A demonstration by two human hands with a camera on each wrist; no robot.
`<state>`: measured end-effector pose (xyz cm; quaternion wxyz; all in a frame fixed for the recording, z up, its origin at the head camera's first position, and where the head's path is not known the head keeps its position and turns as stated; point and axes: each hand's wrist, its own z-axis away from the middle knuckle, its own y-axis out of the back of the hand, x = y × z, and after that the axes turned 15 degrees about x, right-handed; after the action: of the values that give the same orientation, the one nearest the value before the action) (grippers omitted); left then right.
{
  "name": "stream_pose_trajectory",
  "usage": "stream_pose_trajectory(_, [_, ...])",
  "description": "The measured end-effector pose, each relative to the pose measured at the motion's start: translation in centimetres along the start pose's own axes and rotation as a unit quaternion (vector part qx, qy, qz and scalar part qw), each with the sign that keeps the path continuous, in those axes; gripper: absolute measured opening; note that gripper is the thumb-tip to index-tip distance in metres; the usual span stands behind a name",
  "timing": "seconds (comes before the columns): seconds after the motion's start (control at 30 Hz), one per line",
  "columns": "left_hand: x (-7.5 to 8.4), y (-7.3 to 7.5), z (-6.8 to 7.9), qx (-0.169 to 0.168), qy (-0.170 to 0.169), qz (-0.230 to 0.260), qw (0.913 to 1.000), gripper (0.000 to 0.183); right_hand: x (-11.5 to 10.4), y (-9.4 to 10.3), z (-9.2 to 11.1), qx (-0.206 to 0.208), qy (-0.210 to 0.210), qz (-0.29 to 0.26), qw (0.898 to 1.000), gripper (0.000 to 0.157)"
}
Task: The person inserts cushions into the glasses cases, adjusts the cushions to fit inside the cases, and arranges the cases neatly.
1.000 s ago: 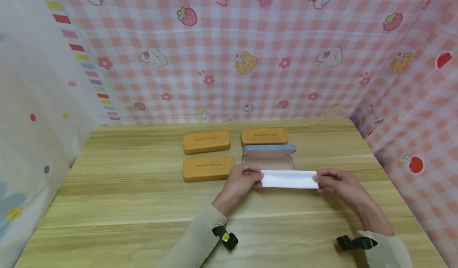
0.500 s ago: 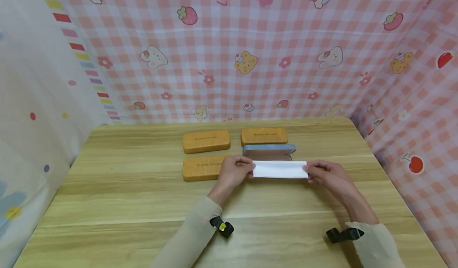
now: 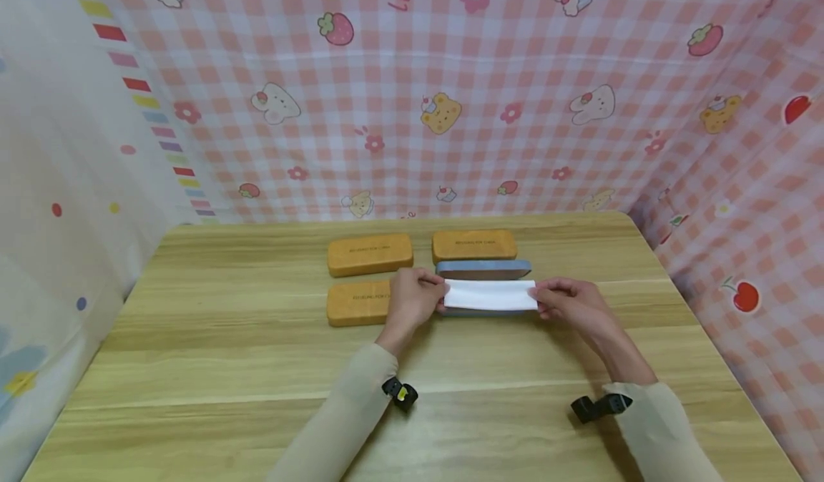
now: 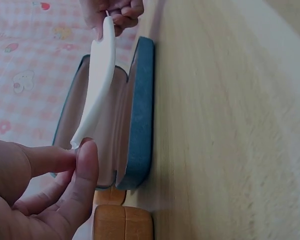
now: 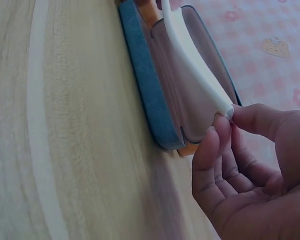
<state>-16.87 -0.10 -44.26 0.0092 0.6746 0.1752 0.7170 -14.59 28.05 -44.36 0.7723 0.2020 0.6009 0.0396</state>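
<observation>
A folded white cloth (image 3: 491, 294) is stretched level between the two hands. My left hand (image 3: 414, 297) pinches its left end between thumb and fingers, and my right hand (image 3: 573, 305) pinches the right end. Just beneath and behind the cloth stands a blue glasses case (image 3: 484, 269) with its lid raised. In the left wrist view the case (image 4: 141, 115) shows a pinkish-beige lining, and the cloth (image 4: 101, 80) hangs above it, apart from the tray. The right wrist view shows the cloth (image 5: 195, 65) sagging slightly over the lined inside.
Behind the blue case lies a closed tan case (image 3: 474, 244). Two more closed tan cases stand to the left, one at the back (image 3: 370, 254) and one nearer (image 3: 357, 305), partly covered by the left hand. All are on a wood-grain table (image 3: 212, 353) backed by a checked curtain (image 3: 386, 74).
Both hands have carried the cloth away from the body and to the left, from in front of the blue case to over it. The cases have stayed put.
</observation>
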Motion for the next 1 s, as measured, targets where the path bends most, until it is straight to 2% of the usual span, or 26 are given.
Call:
stream_pose_trajectory(0.13, [0.0, -0.2, -0.3, 0.007, -0.023, -0.005, 0.9997, 0.004, 0.0, -0.5, -0.3, 0.007, 0.000, 0.012, 1.000, 0.042])
stream_pose_trajectory(0.43, [-0.1, -0.5, -0.6, 0.016, -0.024, -0.020, 0.9994, 0.006, 0.1, -1.5, -0.8, 0.033, -0.007, 0.048, 0.998, 0.036])
stream_pose_trajectory(0.57, [-0.3, -0.7, -0.6, 0.031, -0.039, -0.039, 0.9980, 0.009, -0.1, -1.9, -0.7, 0.050, -0.004, 0.077, 0.996, 0.033])
stream_pose_trajectory(0.7, [-0.5, -1.0, -0.7, 0.050, -0.069, -0.085, 0.9927, 0.016, -0.2, -2.2, -0.7, 0.064, 0.000, 0.104, 0.993, 0.030])
stream_pose_trajectory(1.0, [-0.4, -1.6, -0.7, 0.086, -0.122, -0.171, 0.9739, 0.025, 0.1, -2.7, -0.8, 0.092, 0.033, 0.144, 0.985, 0.026])
